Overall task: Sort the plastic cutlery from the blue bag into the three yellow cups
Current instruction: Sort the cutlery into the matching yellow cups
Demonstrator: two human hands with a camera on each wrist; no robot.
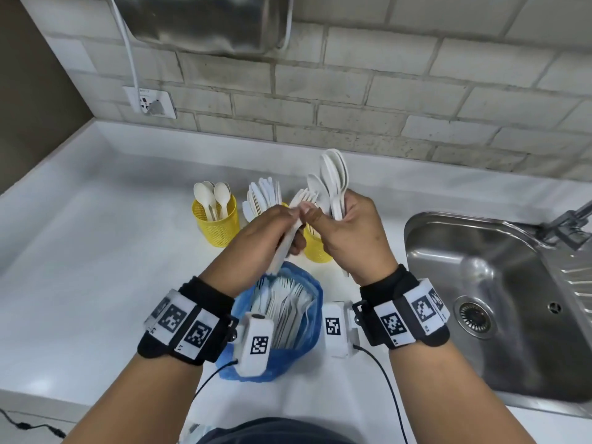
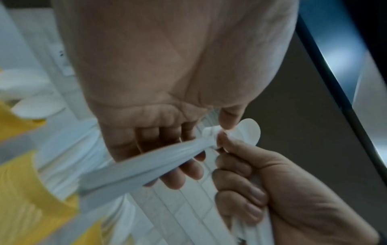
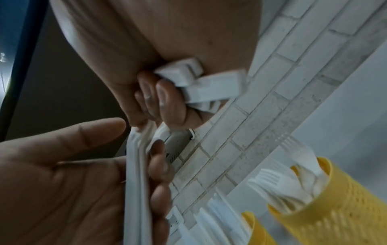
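Observation:
Above the blue bag point(image 1: 307, 341), my left hand point(image 1: 272, 232) grips a few white forks point(image 1: 286, 246) by the handles, tines up between my two hands. My right hand point(image 1: 352, 232) grips a bunch of white spoons point(image 1: 333, 177), bowls upward; its thumb touches the forks. More cutlery point(image 1: 285, 302) lies in the open bag. Three yellow cups stand behind: the left cup point(image 1: 217, 225) holds spoons, the middle one is hidden behind my left hand with knives point(image 1: 262, 197) sticking out, the right cup point(image 1: 315, 249) is half hidden. In the right wrist view that right cup point(image 3: 345, 207) holds forks.
A steel sink point(image 1: 480, 283) with a drain point(image 1: 474, 315) sits to the right, its tap point(image 1: 573, 219) at the edge. A tiled wall with a socket point(image 1: 150, 104) runs behind the white counter point(image 1: 96, 251). Wrist camera cables trail toward the near edge.

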